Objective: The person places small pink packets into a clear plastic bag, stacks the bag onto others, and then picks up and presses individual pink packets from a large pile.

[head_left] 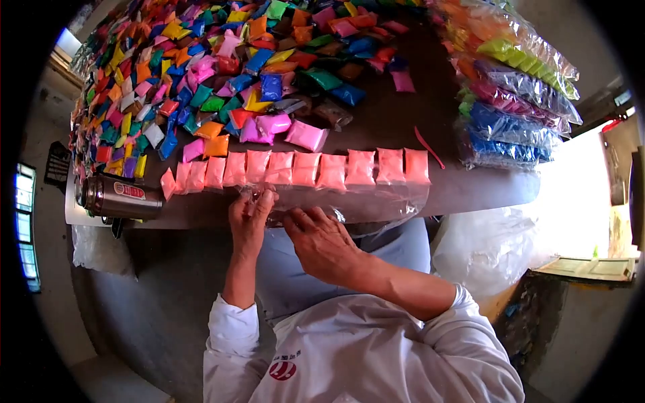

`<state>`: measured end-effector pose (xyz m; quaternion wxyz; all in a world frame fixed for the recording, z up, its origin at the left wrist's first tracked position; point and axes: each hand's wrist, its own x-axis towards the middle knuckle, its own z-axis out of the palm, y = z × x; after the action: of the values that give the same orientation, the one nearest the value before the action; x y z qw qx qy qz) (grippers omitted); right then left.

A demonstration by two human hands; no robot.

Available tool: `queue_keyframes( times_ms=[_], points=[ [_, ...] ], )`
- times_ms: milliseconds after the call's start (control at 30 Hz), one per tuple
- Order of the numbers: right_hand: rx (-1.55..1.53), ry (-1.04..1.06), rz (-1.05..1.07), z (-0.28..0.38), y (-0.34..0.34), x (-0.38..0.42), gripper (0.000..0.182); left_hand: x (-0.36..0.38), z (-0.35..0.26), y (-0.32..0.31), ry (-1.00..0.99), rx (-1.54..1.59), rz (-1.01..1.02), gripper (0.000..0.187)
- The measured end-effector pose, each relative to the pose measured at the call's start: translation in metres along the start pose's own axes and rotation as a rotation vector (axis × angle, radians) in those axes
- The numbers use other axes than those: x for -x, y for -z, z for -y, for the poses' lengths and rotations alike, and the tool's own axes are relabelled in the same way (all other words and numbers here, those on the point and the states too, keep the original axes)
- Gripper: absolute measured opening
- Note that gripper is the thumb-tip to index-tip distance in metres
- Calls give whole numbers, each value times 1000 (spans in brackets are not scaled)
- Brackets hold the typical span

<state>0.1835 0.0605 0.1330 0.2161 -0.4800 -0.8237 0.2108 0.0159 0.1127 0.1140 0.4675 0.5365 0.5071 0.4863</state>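
A row of salmon-pink packets (306,169) lies side by side along the near part of the table. Below the row, a clear plastic bag (379,205) spreads toward the table's front edge. My left hand (248,218) pinches the bag's film between thumb and fingers, just under the middle of the row. Close to its right, my right hand (319,242) has its fingers curled down over the near edge of the same bag; its fingertips are partly hidden.
A big heap of small coloured packets (195,74) covers the table's far left. Filled clear bags (510,127) are stacked at the far right. A steel flask (124,197) lies at the left edge. A thin red strip (428,148) rests right of the row.
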Motion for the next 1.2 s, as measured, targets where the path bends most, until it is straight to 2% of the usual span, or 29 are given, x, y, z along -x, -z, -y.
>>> queue_keyframes(
  times_ms=[167, 233, 333, 467, 533, 567, 633, 667, 733, 867, 933, 967, 1067, 1133, 1167, 1200],
  points=[
    [-63, -2, -34, -2, 0, -17, 36, 0, 9, 8, -40, 93, 55, 21],
    [-83, -72, -9, 0, -1, -22, 33, 3, 11, 9, -70, 97, 69, 19],
    [-84, 4, -71, -5, -17, -28, 26, 4, 20, 9, -84, 62, 63, 18],
    [-125, -6, -95, -13, -28, -35, 18, 5, 23, 1, -105, 64, 23, 21],
    [-104, -80, -80, -15, -31, -39, 30, 4, 19, -1, -22, 96, -68, 24],
    [-104, -80, -80, -14, -31, -40, 30, 3, 17, -2, -22, 96, -68, 24],
    [-128, -193, -46, -7, -21, -43, 47, 2, 14, -2, 54, 77, -149, 27],
    [-129, -192, -48, -5, -21, -43, 47, 2, 15, 0, 52, 75, -149, 27],
    [-32, -156, -89, -4, -20, -44, 63, 1, 18, 6, 14, 108, -127, 27],
    [-53, -62, -199, -11, -26, -44, 62, 3, 14, 5, 40, 101, -120, 25],
    [-75, -110, -130, -11, -20, -43, 53, 3, 15, 8, -52, -90, 9, 24],
    [-73, -115, -134, -12, -21, -43, 53, 2, 16, 4, -143, -94, 8, 23],
    [-142, -108, -180, -14, -22, -44, 46, 4, 16, 3, -171, -87, -10, 23],
    [-161, -107, -116, -9, -13, -44, 46, 6, 17, 5, -109, -89, -33, 23],
    [-156, -62, -182, -6, -6, -42, 35, 5, 18, 8, -97, -146, -46, 24],
    [-150, -74, -186, -11, -6, -39, 35, 4, 19, 7, -83, -204, -58, 25]
  ],
)
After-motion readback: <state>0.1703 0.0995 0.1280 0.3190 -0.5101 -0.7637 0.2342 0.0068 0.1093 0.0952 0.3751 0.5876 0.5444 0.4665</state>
